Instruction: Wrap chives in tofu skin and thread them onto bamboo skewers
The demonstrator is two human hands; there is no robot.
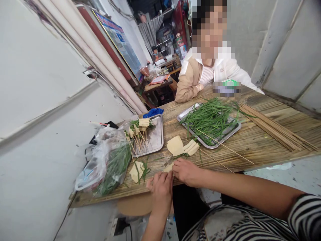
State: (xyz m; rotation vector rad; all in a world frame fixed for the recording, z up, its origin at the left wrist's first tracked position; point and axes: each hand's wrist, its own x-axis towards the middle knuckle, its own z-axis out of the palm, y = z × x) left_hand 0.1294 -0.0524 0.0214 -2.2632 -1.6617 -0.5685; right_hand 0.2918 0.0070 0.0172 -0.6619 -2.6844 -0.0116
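Observation:
At the near edge of the wooden table, my left hand (161, 185) and my right hand (187, 171) meet over a pale tofu sheet (168, 167), fingers curled down onto it. Much of that sheet is hidden beneath them. Just beyond lie a flat tofu sheet (175, 146) and several tofu rolls (192, 148) with green chives at their ends. A skewer (215, 160) points from the rolls toward my right forearm. Left of my left hand rest tofu scraps (136, 171) with loose chive pieces (145, 170).
A metal tray (157, 134) holds skewered tofu rolls (143, 123). Another tray (213, 146) bears a chive heap (210, 115). Bundled skewers (273, 129) lie right. A plastic bag of greens (112, 167) stands left. Another person (192, 78) sits across the table (265, 100).

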